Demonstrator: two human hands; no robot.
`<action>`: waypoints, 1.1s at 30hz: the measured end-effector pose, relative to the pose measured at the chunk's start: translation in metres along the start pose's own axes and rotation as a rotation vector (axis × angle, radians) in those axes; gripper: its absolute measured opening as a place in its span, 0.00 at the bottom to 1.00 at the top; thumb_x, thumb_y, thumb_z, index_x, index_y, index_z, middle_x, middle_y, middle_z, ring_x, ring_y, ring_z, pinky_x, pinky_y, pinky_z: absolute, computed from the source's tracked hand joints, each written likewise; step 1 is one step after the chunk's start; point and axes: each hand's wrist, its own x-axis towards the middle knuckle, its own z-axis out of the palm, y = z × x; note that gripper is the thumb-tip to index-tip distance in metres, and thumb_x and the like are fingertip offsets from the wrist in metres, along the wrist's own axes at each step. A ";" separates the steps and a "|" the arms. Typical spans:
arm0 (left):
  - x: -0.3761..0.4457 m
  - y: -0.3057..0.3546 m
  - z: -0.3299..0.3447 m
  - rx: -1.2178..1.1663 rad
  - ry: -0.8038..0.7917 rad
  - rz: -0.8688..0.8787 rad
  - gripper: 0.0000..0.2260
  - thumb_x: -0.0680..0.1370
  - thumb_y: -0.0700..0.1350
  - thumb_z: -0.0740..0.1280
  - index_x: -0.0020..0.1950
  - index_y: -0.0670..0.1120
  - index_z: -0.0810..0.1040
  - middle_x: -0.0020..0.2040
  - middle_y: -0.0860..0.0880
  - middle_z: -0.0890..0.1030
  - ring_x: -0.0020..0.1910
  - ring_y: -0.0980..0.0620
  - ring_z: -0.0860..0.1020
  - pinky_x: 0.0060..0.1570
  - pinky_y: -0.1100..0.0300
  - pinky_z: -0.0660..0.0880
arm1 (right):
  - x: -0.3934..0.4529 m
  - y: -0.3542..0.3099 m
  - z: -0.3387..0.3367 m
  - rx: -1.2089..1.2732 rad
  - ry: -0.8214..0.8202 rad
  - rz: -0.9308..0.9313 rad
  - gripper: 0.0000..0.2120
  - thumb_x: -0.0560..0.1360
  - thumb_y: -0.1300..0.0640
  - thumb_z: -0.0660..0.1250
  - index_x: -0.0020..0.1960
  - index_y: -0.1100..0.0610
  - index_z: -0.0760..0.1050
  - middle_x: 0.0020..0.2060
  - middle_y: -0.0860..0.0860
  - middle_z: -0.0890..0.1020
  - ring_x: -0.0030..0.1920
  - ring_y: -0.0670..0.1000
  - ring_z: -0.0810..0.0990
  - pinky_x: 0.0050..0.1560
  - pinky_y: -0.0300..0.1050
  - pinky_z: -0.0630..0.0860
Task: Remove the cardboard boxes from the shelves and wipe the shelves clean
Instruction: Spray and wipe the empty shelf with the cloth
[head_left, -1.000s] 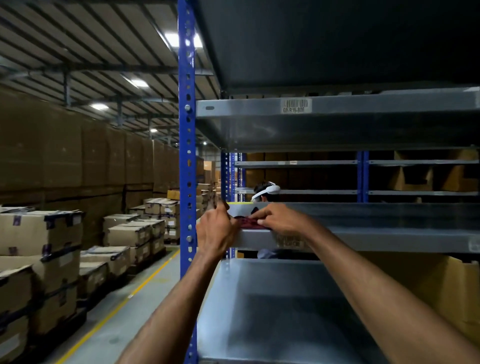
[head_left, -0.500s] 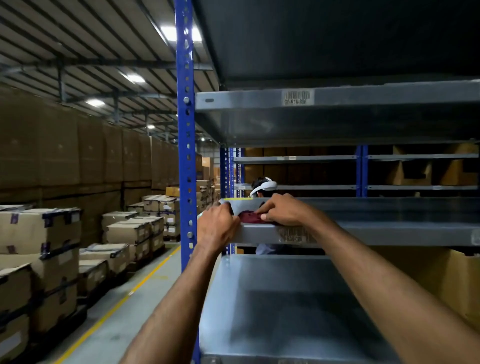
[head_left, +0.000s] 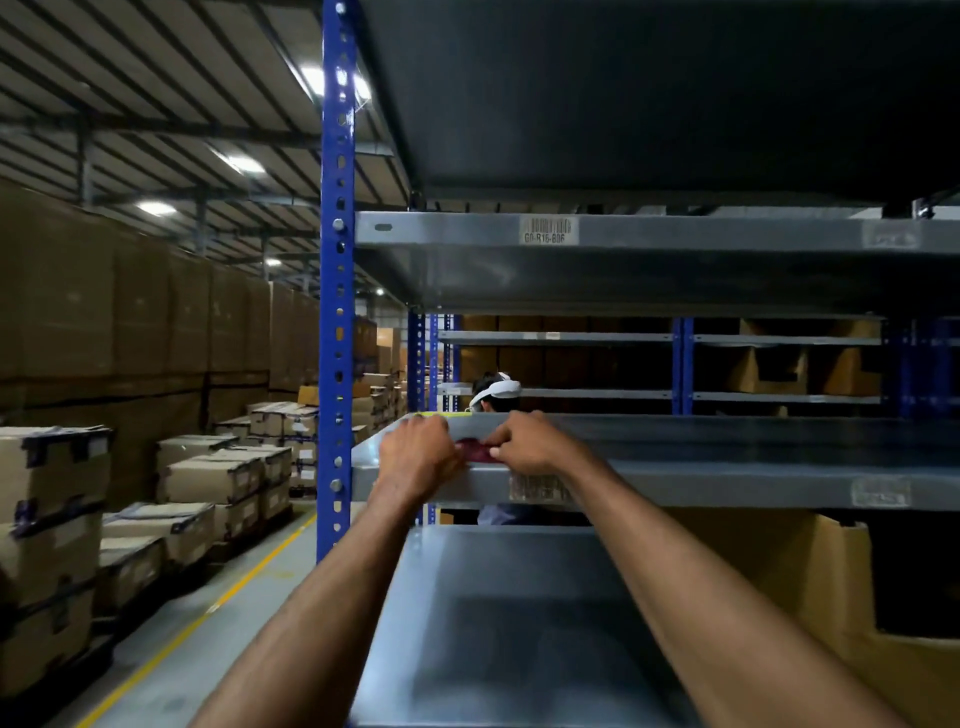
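A small dark red cloth lies on the front left part of a grey metal shelf at chest height. My left hand and my right hand both grip the cloth, one at each end, fingers curled over it at the shelf's front lip. A lower grey shelf stretches under my forearms with nothing on its visible part. An open cardboard box stands at the right on that lower level, partly hidden by my right arm.
A blue upright post bounds the rack on the left. Another person with a white headset stands behind the rack. Stacked cardboard boxes line the aisle at left, beside a yellow floor line. An upper shelf carries a barcode label.
Both hands have stayed at the shelf's front lip on the cloth, with the right hand shifting a little over it. The view has moved slightly.
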 end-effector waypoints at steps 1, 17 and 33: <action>0.001 0.008 0.002 -0.030 -0.018 0.011 0.26 0.76 0.68 0.63 0.44 0.44 0.77 0.45 0.44 0.82 0.44 0.44 0.80 0.48 0.50 0.80 | 0.001 -0.006 0.007 0.012 0.018 -0.019 0.13 0.80 0.52 0.64 0.62 0.46 0.81 0.60 0.53 0.82 0.57 0.53 0.77 0.54 0.46 0.72; -0.007 0.011 0.014 -0.046 -0.084 0.059 0.16 0.81 0.56 0.56 0.60 0.52 0.78 0.57 0.46 0.77 0.57 0.46 0.75 0.56 0.48 0.75 | -0.022 0.044 -0.019 0.166 -0.044 0.000 0.15 0.81 0.53 0.64 0.65 0.40 0.78 0.57 0.46 0.81 0.53 0.48 0.77 0.50 0.44 0.72; -0.016 0.031 0.027 -0.017 0.039 0.201 0.13 0.81 0.55 0.54 0.52 0.50 0.74 0.48 0.48 0.76 0.47 0.46 0.78 0.47 0.48 0.78 | -0.054 0.078 -0.035 0.164 -0.008 -0.001 0.14 0.81 0.50 0.64 0.65 0.41 0.78 0.54 0.43 0.79 0.52 0.42 0.74 0.48 0.40 0.70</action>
